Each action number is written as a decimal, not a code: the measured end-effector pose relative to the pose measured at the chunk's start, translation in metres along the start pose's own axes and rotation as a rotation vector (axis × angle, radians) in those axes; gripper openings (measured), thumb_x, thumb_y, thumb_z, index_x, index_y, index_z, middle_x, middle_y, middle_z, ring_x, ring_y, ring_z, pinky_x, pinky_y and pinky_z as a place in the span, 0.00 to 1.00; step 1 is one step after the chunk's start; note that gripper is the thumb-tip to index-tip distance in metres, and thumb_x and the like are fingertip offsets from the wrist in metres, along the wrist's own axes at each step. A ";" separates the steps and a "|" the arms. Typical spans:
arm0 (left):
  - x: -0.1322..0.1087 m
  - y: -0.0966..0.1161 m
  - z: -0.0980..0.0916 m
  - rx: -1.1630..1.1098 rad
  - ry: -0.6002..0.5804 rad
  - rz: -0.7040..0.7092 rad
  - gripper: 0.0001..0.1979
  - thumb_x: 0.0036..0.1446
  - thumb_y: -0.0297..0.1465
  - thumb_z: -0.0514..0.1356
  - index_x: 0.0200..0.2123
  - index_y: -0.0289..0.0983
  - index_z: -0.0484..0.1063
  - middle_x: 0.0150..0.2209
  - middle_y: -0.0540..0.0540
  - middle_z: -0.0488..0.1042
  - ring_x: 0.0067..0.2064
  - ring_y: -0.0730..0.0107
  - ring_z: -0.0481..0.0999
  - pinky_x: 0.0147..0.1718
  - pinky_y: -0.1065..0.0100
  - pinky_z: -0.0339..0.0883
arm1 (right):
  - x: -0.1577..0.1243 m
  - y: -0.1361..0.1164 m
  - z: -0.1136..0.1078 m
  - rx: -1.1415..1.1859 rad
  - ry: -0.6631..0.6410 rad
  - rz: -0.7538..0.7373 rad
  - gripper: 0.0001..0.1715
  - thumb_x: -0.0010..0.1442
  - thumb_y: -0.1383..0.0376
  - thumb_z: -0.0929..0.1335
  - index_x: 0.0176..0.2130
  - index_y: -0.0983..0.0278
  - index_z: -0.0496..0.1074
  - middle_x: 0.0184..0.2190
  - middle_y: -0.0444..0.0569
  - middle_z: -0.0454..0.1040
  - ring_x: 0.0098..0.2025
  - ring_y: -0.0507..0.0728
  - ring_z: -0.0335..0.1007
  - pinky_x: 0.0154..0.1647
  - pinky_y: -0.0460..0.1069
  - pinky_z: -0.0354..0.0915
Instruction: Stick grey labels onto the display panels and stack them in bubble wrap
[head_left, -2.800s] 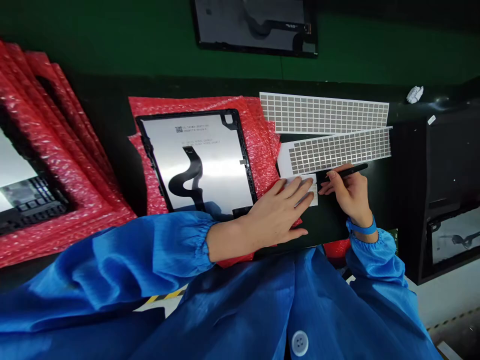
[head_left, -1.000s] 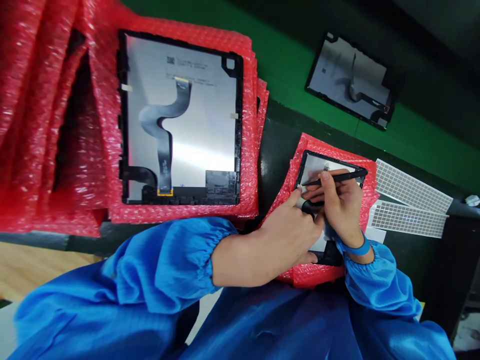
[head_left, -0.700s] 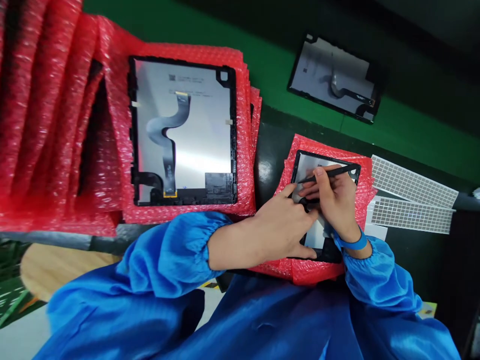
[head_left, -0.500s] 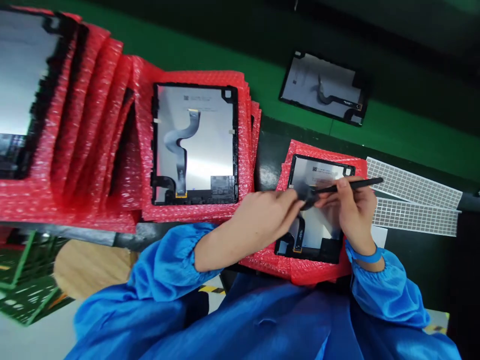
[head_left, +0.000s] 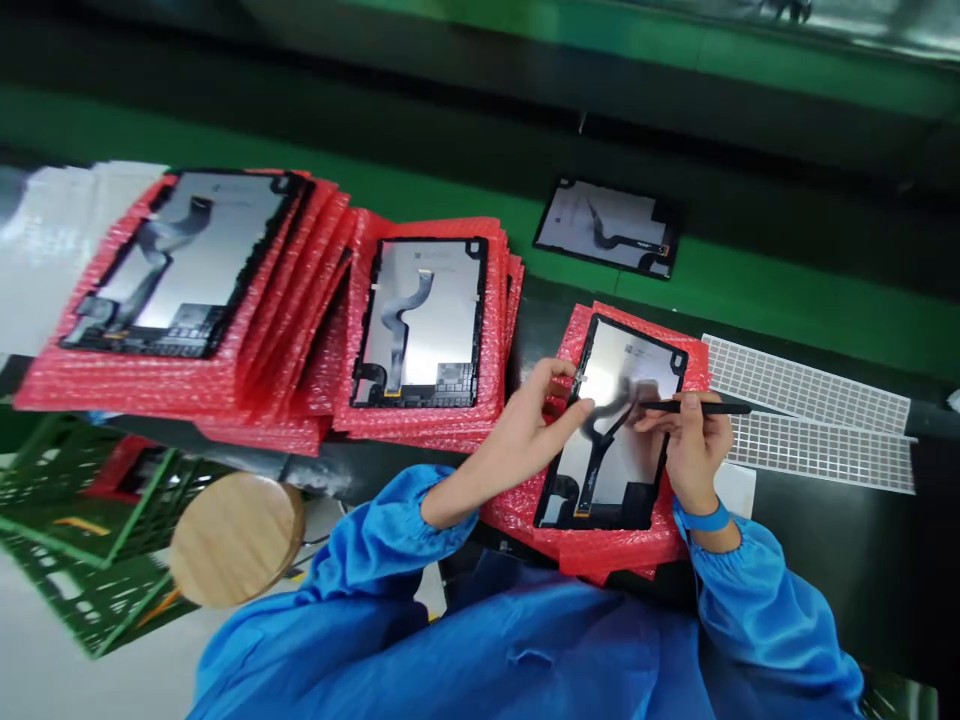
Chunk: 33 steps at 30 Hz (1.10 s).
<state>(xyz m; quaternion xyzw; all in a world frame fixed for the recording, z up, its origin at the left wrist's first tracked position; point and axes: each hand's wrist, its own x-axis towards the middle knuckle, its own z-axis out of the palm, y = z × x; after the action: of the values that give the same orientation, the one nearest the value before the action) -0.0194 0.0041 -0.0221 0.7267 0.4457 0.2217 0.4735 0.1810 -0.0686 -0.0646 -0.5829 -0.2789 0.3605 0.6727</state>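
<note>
My left hand is at the upper left edge of the screen panel in front of me. The thumb and forefinger are curled in against its black frame. The picture is too blurred there to tell whether they pinch anything small or only steady the edge. My right hand is closed around a thin black tool, held like a pen. Its tip points left over the top of the panel's dark ribbon cable.

The panel lies back-up on a small pile of red bubble wrap, at the near edge of the dark counter. Just to its right lie two sheets of small grey stickers, and both look nearly full.

By my reckoning the work on this panel is under way, not finished, since both hands are on it and the tool is over it. To my left stand two taller stacks of bubble wrap, each topped by a like panel, one in the middle and one at the far left. I cannot tell which stack is done. One more panel lies alone on the green strip beyond, well apart. Below the counter are a round wooden stool and a green crate.
</note>
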 end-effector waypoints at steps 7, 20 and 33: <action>0.002 0.019 0.005 -0.440 0.119 0.141 0.30 0.74 0.34 0.59 0.74 0.48 0.53 0.70 0.40 0.71 0.64 0.56 0.78 0.55 0.58 0.79 | 0.006 -0.012 -0.016 0.228 0.122 -0.134 0.18 0.67 0.50 0.75 0.37 0.61 0.74 0.24 0.42 0.83 0.18 0.56 0.80 0.19 0.48 0.75; 0.016 -0.040 0.000 -0.280 0.197 0.125 0.35 0.75 0.37 0.58 0.79 0.50 0.51 0.78 0.42 0.59 0.79 0.53 0.58 0.78 0.44 0.51 | 0.022 0.011 -0.021 0.194 0.228 0.006 0.27 0.61 0.42 0.76 0.38 0.61 0.73 0.24 0.42 0.83 0.20 0.56 0.80 0.25 0.49 0.76; -0.011 0.012 -0.037 -0.459 0.267 0.113 0.35 0.69 0.38 0.67 0.75 0.54 0.62 0.77 0.46 0.63 0.74 0.48 0.67 0.70 0.49 0.69 | 0.031 0.025 -0.028 0.200 0.307 0.057 0.32 0.59 0.38 0.76 0.39 0.63 0.73 0.24 0.44 0.82 0.24 0.55 0.83 0.29 0.48 0.76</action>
<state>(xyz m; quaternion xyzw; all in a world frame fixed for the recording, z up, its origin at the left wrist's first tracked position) -0.0474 0.0114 0.0063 0.5884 0.4010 0.4368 0.5497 0.2180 -0.0583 -0.0949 -0.5688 -0.1190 0.3124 0.7515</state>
